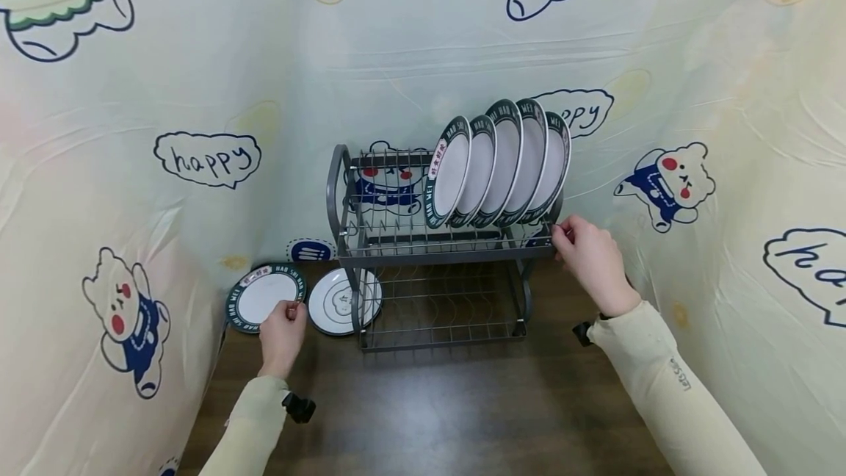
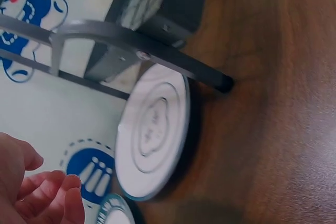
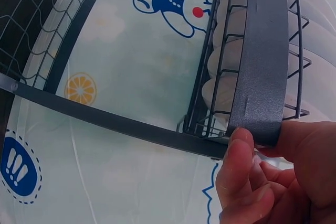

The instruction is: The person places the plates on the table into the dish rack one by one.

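A grey two-tier dish rack point(image 1: 423, 257) stands against the back cloth, with several green-rimmed plates point(image 1: 452, 175) leaning upright in the right part of its upper tier. My right hand point(image 1: 595, 263) pinches the front right corner of that tier; the right wrist view has the thumb on one side of the metal rail point(image 3: 262, 51) and curled fingers on the other. Loosely curled and holding nothing, my left hand point(image 1: 283, 336) hovers in front of a green-rimmed plate point(image 1: 258, 307). Beside it, a white plate with a line drawing point(image 1: 337, 303) reaches behind the rack's left leg.
The lower wire tier point(image 1: 436, 300) holds no plates. Brown wooden tabletop point(image 1: 423, 410) stretches in front of the rack. Printed cloth point(image 1: 410, 42) hangs behind and along both sides, close to the right forearm.
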`<move>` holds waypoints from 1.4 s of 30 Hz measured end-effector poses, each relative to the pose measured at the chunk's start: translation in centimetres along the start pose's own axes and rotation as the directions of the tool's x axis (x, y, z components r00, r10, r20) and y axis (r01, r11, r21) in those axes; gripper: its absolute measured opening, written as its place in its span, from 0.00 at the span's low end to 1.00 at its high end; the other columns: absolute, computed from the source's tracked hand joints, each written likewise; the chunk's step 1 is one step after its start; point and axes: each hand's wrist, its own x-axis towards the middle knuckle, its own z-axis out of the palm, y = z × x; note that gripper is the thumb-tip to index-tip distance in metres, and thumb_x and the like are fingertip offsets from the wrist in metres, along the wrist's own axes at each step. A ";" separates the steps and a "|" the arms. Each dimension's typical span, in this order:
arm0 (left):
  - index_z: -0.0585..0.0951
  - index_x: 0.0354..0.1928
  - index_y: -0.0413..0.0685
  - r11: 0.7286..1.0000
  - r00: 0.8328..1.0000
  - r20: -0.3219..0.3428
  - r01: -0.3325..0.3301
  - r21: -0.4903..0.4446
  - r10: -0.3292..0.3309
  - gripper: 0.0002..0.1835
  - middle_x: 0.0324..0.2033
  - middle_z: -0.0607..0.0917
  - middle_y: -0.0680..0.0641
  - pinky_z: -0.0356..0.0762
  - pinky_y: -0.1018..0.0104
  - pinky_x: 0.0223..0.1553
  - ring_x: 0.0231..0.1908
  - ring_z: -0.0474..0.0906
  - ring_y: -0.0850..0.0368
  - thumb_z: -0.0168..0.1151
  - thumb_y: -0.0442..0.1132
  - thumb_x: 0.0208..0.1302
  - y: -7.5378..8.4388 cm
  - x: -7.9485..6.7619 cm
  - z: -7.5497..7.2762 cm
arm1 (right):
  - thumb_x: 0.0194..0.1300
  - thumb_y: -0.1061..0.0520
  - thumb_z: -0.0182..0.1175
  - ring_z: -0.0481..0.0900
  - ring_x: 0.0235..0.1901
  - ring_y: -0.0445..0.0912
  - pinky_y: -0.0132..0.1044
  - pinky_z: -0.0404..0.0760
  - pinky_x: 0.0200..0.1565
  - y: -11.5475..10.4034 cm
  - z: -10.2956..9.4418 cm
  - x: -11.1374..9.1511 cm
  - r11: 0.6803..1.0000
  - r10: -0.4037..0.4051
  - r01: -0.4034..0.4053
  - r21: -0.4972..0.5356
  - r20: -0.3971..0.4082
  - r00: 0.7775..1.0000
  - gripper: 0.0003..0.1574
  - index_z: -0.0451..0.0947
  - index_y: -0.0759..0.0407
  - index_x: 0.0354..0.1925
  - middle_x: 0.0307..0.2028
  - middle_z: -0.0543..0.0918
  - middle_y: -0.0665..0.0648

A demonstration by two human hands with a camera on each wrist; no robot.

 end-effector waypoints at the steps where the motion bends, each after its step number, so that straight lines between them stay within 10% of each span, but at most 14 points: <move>1: 0.81 0.50 0.35 1.000 1.000 0.012 0.016 0.001 -0.016 0.16 0.38 0.84 0.36 0.73 0.49 0.41 0.37 0.77 0.41 0.54 0.43 0.78 -0.3 0.0 0.1 | 0.80 0.53 0.51 0.82 0.20 0.45 0.40 0.78 0.25 0.0 0.0 0.0 1.000 0.001 -0.001 -0.001 0.000 1.000 0.17 0.79 0.65 0.42 0.28 0.87 0.63; 19: 0.80 0.51 0.33 0.979 0.973 0.114 0.201 0.007 -0.201 0.21 0.42 0.83 0.33 0.73 0.49 0.42 0.42 0.77 0.38 0.50 0.46 0.78 -4.5 0.4 2.0 | 0.81 0.52 0.50 0.82 0.20 0.46 0.40 0.76 0.25 0.2 0.1 -0.1 1.000 0.006 -0.006 -0.003 -0.014 1.000 0.19 0.78 0.64 0.39 0.26 0.86 0.61; 42: 0.80 0.52 0.34 0.957 0.931 0.231 0.290 -0.003 -0.282 0.22 0.31 0.87 0.43 0.71 0.60 0.34 0.36 0.82 0.46 0.51 0.48 0.78 -5.6 0.5 4.0 | 0.82 0.53 0.48 0.80 0.20 0.50 0.39 0.77 0.27 1.2 0.6 0.5 0.992 -0.033 0.029 0.119 0.031 0.999 0.20 0.75 0.61 0.33 0.22 0.82 0.57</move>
